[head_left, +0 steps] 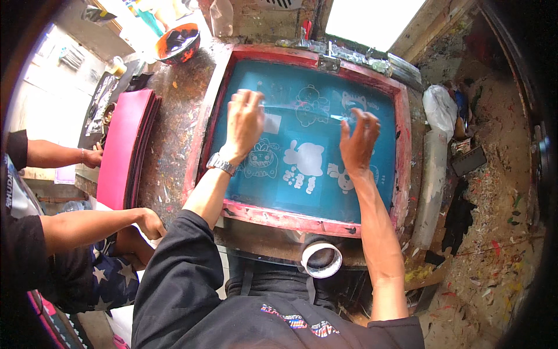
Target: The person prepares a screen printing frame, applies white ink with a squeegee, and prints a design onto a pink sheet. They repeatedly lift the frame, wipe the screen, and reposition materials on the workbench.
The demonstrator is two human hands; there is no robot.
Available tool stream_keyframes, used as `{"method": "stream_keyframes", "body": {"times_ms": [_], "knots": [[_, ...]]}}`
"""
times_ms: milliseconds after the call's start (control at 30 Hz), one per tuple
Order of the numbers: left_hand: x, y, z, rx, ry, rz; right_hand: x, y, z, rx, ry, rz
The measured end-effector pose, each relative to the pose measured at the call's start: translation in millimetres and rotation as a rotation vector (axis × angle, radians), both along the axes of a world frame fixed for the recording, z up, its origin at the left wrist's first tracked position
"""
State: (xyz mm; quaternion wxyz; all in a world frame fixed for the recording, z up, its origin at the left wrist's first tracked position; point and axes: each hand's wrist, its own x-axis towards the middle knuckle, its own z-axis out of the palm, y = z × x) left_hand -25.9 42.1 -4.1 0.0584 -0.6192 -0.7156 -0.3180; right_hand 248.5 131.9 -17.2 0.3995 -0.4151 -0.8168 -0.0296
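Note:
Both my hands are raised over a screen-printing frame (302, 224) with a red-stained wooden rim. Its blue mesh (273, 192) carries pale cartoon figures. My left hand (245, 119), a watch (222, 164) on its wrist, is above the mesh's left part with fingers curled. Over the right part is my right hand (359, 136), fingers bent and blurred by motion. A faint clear strip, like tape (296, 109), seems to run from one hand to the other. Its ends at the fingers are hard to make out.
Left of the frame, a pink stack of sheets (125, 148) stands by a co-worker's hand (93, 156); that person's other hand (151, 224) is near my left elbow. An orange-and-black bowl (177, 43) sits behind. A white ring-shaped roll (321, 260) is at the near edge, a plastic bag (439, 107) at right.

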Motion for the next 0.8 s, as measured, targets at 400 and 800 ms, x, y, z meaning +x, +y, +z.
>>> {"method": "stream_keyframes", "body": {"times_ms": [400, 800], "knots": [[36.6, -27.6, 34.4, 0.058, -0.002, -0.139, 30.4, 10.5, 3.1, -0.190, -0.242, -0.152], [183.7, -260.4, 9.1, -0.249, -0.595, -0.563, 120.8, -269.7, 64.8, -0.354, -0.534, 0.647]]}}
